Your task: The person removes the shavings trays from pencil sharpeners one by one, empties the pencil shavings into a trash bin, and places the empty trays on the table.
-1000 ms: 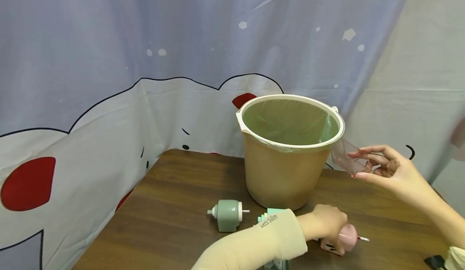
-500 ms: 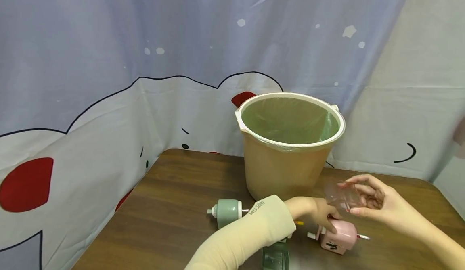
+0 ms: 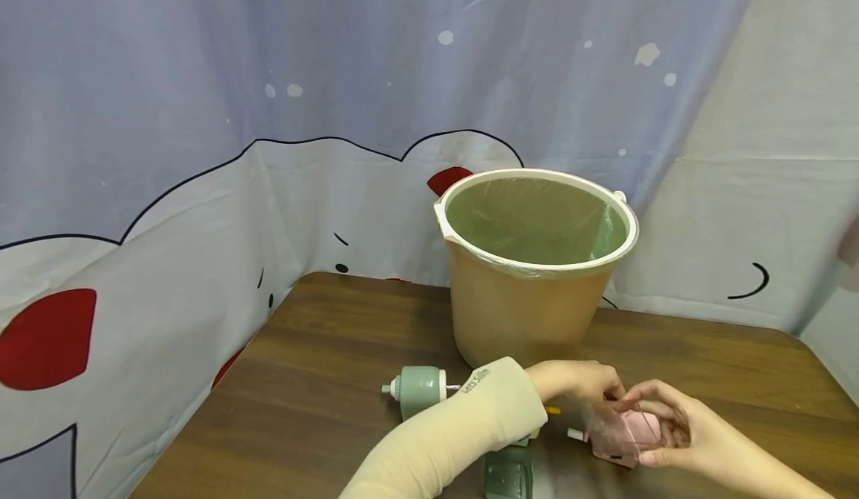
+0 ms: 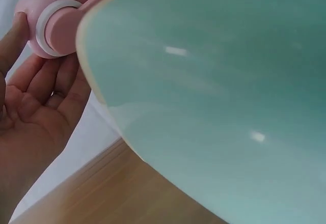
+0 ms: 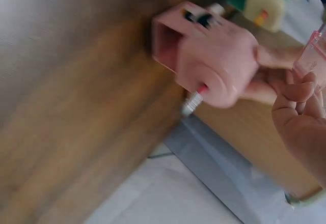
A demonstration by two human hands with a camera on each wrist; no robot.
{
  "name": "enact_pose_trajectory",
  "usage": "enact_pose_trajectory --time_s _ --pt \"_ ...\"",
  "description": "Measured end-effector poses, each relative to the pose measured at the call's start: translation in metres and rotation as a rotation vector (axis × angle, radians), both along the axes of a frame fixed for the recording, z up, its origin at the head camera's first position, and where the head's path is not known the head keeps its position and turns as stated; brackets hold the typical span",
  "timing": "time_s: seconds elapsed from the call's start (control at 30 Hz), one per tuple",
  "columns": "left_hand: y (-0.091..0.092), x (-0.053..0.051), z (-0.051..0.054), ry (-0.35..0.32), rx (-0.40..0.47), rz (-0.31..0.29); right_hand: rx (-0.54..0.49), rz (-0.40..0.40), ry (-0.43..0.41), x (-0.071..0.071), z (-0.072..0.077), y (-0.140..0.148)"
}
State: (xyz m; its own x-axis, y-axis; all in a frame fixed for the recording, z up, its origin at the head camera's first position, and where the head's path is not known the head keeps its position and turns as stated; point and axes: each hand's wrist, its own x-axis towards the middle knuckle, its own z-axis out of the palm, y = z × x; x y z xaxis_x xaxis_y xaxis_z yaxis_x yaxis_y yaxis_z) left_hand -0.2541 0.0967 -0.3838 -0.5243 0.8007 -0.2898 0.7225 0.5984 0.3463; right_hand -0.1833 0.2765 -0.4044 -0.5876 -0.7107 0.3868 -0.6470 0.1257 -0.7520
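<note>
A pink pencil sharpener [image 3: 646, 426] stands on the wooden table in front of the bucket, a pencil [image 5: 193, 102] poking out of it. My left hand [image 3: 593, 381] holds its body; in the left wrist view, the thumb and fingers [image 4: 46, 79] lie on opposite sides of the pink casing [image 4: 61, 25]. An open slot [image 5: 167, 48] shows in the casing in the right wrist view. My right hand [image 3: 681, 428] pinches a clear plastic shavings box [image 3: 612, 433], which overlaps the sharpener in the head view; whether they touch, I cannot tell.
A beige bucket [image 3: 523, 312] with a clear liner stands behind. To the left is a grey-green sharpener [image 3: 419, 391]. A mint-and-cream sharpener [image 5: 254, 2] and a dark green part [image 3: 508, 473] lie near the left sleeve. A blurred pale-green surface [image 4: 214, 91] fills much of the left wrist view.
My right hand has come from beside the bucket's rim down and left to the pink sharpener, carrying the clear box. My left hand has shifted slightly up and left, staying at the sharpener.
</note>
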Motion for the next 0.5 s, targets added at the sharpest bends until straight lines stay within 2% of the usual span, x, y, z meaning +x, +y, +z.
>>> enact_pose_trajectory --time_s 0.1,0.2,0.37,0.43,0.5 --pt "0.006 -0.003 -0.003 -0.027 -0.032 0.051 0.035 0.011 -0.047 0.003 -0.014 0.001" --pt "0.007 -0.001 -0.004 -0.01 -0.041 0.093 0.094 0.012 -0.056 0.004 -0.028 0.004" --pt "0.008 -0.001 -0.006 0.028 -0.046 0.088 0.142 0.01 0.078 -0.001 -0.052 0.013" --pt "0.009 -0.001 -0.007 0.022 -0.044 0.093 0.147 0.021 0.099 -0.003 -0.06 0.017" --pt "0.009 -0.002 -0.008 0.03 -0.042 0.093 0.155 0.038 0.085 -0.005 -0.065 0.02"
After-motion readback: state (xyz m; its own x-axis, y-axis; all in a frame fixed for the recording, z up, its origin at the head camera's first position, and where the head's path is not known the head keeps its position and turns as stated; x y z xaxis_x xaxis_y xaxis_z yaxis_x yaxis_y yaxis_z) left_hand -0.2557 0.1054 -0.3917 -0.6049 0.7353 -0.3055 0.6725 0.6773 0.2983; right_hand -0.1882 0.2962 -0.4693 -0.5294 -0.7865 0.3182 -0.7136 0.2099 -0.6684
